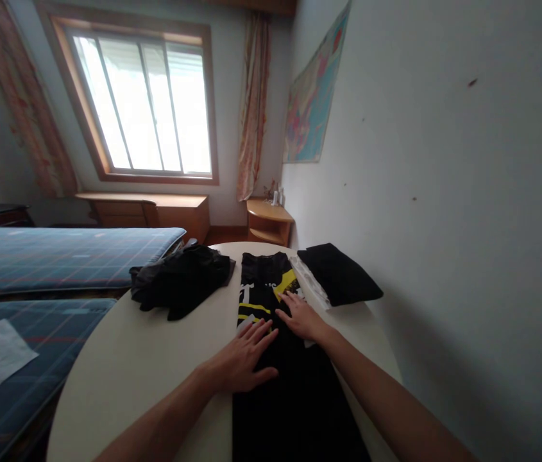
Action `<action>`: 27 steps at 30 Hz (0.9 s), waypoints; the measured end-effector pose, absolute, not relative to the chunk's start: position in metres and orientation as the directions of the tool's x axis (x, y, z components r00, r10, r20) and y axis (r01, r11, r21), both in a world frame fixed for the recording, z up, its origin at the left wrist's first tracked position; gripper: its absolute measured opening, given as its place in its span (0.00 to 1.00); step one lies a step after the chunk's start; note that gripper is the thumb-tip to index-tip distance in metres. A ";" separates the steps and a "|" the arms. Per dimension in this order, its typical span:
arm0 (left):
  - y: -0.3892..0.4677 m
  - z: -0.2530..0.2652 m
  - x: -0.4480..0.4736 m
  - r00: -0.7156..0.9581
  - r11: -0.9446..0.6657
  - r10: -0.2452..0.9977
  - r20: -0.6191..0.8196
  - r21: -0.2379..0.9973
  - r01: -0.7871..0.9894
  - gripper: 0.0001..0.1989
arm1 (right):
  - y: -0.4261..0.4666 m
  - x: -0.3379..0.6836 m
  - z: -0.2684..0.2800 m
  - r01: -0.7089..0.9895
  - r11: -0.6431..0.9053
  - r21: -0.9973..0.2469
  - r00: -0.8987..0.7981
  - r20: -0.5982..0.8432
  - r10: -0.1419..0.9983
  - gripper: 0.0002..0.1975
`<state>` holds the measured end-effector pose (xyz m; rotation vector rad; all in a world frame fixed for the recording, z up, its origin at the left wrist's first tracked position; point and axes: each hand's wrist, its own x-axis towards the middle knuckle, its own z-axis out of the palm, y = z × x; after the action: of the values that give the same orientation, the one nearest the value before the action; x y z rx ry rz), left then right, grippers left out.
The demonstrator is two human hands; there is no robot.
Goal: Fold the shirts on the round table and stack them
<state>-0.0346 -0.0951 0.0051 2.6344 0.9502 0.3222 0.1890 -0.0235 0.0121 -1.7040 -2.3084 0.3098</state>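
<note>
Black shirt (pixel 294 391) with yellow and white print runs up the middle of the frame, from the bottom edge to its neckline near the centre, laid flat on a round white table (pixel 140 385). Its narrow outline suggests that the sides are tucked under; laying it lengthwise, in line with the body, probably lets both arms reach it evenly.

Both hands are released, palms down with fingers spread, and grasp nothing. The left hand (pixel 247 357) rests across the shirt's left edge, just below the printed part; the right hand (pixel 302 317) lies a little higher, on the right side of the print. So the shirt lies beneath the 2 hands, a strip of it showing between them, with its collar beyond the fingertips and its plain black part towards the bottom of the frame. Such a flat, spread touch seems meant to keep the cloth smooth and steady.

Left of the collar sits a crumpled dark clothes pile (pixel 181 279); right of it, a neat folded black garment (pixel 340 273) lies over a pale cloth (pixel 312 282). Keeping these 2 groups at either side seems to leave the middle for the shirt.
</note>
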 end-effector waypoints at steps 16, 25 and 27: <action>-0.057 0.003 -0.050 0.715 -0.715 0.686 0.140 0.312 0.625 0.42 | 0.021 0.153 -0.003 0.953 0.165 -0.253 -0.193 -0.091 0.977 0.38; -0.087 0.027 -0.043 0.748 -0.778 0.615 0.248 0.346 0.525 0.21 | 0.048 0.159 0.001 0.827 0.301 -0.474 -0.311 0.060 0.948 0.31; -0.101 0.029 -0.034 0.787 -0.798 0.573 0.230 0.377 0.471 0.22 | 0.037 0.171 0.003 0.799 0.355 -0.486 -0.352 0.101 0.931 0.26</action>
<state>-0.0343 -0.1005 0.0295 2.6779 0.8029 0.4837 0.1707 0.0374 0.0034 -1.5200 -2.2625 0.5060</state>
